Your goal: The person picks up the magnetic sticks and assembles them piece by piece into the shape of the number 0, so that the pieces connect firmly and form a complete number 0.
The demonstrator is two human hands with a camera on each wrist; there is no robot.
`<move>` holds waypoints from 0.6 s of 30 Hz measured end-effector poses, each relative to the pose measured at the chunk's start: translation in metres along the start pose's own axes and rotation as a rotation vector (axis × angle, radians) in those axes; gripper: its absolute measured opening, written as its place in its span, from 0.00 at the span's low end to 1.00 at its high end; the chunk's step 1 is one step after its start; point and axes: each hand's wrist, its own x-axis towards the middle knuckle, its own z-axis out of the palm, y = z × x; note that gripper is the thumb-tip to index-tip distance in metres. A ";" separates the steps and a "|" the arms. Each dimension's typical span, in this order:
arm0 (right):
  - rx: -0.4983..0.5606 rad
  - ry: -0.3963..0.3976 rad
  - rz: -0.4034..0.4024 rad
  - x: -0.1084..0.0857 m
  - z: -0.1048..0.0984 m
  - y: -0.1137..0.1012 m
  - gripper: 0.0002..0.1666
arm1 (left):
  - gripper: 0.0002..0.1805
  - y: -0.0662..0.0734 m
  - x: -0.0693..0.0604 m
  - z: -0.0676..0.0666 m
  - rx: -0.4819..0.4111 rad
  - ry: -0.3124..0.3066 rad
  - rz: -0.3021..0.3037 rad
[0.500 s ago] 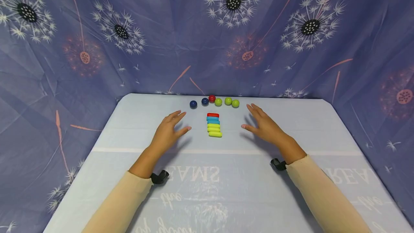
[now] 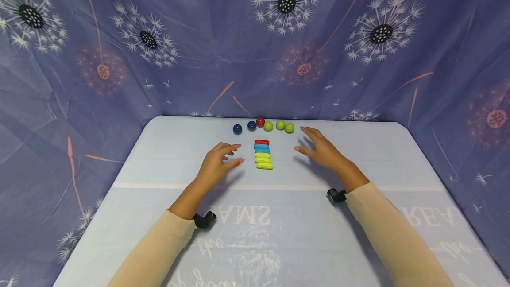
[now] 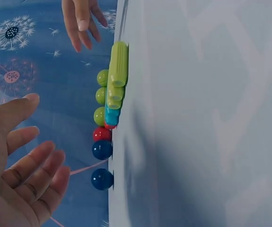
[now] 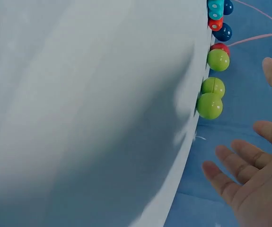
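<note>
In the head view, a flower-printed cloth (image 2: 223, 56) is seen behind the far edge of a white table (image 2: 378, 154), over which two bare hands are held. By the left hand (image 2: 214, 165) nothing is gripped: its thumb and fingers are kept well parted, loosely bent, as is confirmed in the left wrist view. The right hand (image 2: 324, 150) is likewise spread wide, with nothing held.

Between them, toward the far edge and slightly left of the table's middle, six short bars (image 2: 263, 160) are laid side by side: red farthest out, then two blue, then three yellow. Each long axis is turned left to right, roughly parallel to the far edge, so that an end is presented to either hand. The bars are more closely approached by the left hand; they are found just to the right of its fingertips, untouched. Along the far edge, six balls (image 2: 280, 125) are strung out, the rightmost green ball (image 2: 289, 128) being placed just beside the right hand's fingertips.

Compared with the earlier frame, the left hand has been shifted right, toward the bars, and the right hand slightly left; bars and balls have been left undisturbed.
</note>
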 end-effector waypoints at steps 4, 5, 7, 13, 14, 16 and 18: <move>0.019 -0.007 0.006 0.007 0.002 0.002 0.54 | 0.26 0.001 0.003 0.004 -0.014 -0.009 -0.001; 0.032 -0.011 0.010 0.009 0.002 0.003 0.54 | 0.26 0.001 0.003 0.005 -0.016 -0.012 0.003; 0.057 -0.020 0.019 0.012 0.003 0.004 0.54 | 0.25 0.002 0.004 0.008 -0.030 -0.023 0.004; 0.082 -0.040 0.043 0.023 0.006 0.006 0.53 | 0.23 0.003 0.006 0.015 -0.047 -0.086 0.011; 0.085 -0.041 0.046 0.025 0.007 0.007 0.52 | 0.23 0.003 0.006 0.017 -0.043 -0.098 0.014; 0.102 -0.044 0.051 0.028 0.008 0.007 0.52 | 0.23 0.003 0.006 0.020 -0.043 -0.118 0.025; 0.122 -0.051 0.053 0.031 0.009 0.007 0.51 | 0.23 0.004 0.006 0.023 -0.036 -0.136 0.028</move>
